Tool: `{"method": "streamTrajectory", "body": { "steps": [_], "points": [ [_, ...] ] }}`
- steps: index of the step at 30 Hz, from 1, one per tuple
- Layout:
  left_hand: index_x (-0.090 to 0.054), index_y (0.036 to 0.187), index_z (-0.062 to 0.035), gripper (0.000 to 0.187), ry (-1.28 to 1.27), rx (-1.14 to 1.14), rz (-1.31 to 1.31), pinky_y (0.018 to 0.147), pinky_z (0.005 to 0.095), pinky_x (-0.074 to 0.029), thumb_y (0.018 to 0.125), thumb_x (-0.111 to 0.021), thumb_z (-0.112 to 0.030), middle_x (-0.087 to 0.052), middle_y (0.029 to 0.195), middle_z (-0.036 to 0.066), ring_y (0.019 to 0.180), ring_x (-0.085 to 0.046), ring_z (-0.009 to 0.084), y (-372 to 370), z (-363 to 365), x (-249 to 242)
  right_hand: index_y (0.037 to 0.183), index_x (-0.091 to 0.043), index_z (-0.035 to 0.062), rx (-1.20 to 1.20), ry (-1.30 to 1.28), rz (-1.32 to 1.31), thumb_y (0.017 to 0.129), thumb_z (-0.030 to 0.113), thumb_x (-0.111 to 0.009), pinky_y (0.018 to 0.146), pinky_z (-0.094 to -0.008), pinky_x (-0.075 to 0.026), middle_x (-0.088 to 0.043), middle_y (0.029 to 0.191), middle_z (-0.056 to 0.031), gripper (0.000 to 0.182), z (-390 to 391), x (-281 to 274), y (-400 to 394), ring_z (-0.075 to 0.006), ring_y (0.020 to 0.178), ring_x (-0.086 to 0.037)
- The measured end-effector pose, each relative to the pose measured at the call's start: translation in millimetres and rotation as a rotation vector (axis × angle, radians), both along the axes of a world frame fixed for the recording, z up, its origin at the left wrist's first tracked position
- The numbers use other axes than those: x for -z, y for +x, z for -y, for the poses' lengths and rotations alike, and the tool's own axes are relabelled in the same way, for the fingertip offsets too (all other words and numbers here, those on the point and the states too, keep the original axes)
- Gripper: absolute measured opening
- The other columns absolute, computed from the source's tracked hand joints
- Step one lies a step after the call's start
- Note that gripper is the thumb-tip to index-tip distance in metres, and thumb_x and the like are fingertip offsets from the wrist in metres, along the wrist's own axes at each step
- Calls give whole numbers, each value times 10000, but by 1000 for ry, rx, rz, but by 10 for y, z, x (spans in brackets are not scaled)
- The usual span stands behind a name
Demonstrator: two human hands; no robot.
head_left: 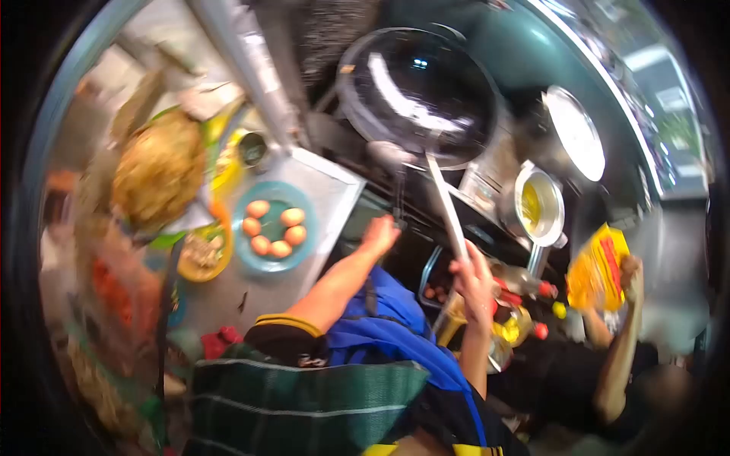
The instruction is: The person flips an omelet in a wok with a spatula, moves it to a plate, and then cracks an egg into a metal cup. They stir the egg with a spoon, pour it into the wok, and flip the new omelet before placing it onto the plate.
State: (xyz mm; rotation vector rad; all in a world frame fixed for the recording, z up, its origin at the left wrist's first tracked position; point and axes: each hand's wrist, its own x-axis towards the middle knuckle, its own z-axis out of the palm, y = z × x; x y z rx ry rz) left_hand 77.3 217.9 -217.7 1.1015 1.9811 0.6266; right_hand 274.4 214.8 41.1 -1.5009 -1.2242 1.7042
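My right hand (pixel 476 283) is closed around the long pale handle of a wok utensil (pixel 445 199). This handle runs up to the near rim of a large dark wok (pixel 426 83), where the utensil's head is hard to make out in the glare. Lower left of the wok, my left hand (pixel 382 232) has its fingers curled together at a small dark part on the stove front. What they grip there is blurred. A rounded pale piece (pixel 391 153) shows just above that hand, by the wok's edge.
On the left, a metal counter (pixel 334 176) bears a blue plate (pixel 242 254) of several eggs, an orange bowl (pixel 199 275) and a large heap of brownish food (pixel 160 167). Right of the wok stand a pot of yellow liquid (pixel 535 205) and bottles (pixel 525 281). Another person's hand (pixel 631 277) holds a yellow packet (pixel 597 266).
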Motion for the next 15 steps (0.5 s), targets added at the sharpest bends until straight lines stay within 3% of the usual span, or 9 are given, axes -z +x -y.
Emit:
{"method": "streamTrajectory", "body": {
  "steps": [2,3,6,15],
  "points": [
    [-694,959,-46,271,71,47,-32,833,514,-537,786,-719,-252,-691,935,244,936,-663,430,5,-6,20,1422,-473,85,16,-9,-39,997,247,-593,447,-166,-316,-605,832,13,470,45,-9,-30,-2,533,-416],
    [-693,993,-47,287,74,50,-4,834,519,-533,787,-722,-245,-690,951,248,946,-661,432,-9,-10,-106,1426,-467,91,-25,10,64,1001,252,-588,441,-172,-322,-606,832,15,471,30,61,14,-4,526,-418],
    [-677,1067,-36,307,38,63,-20,814,502,-535,820,-719,-214,-698,979,237,947,-668,430,-15,-36,-39,1414,-487,96,-47,59,36,972,231,-608,487,-190,-352,-592,799,18,478,39,69,26,-23,560,-435],
    [-672,1034,4,326,96,37,-30,806,485,-538,808,-761,-215,-695,932,264,924,-677,426,-27,-12,109,1424,-468,75,-23,12,-41,977,255,-612,517,-190,-371,-572,840,13,503,103,14,-78,-33,594,-422]
  ]
}}
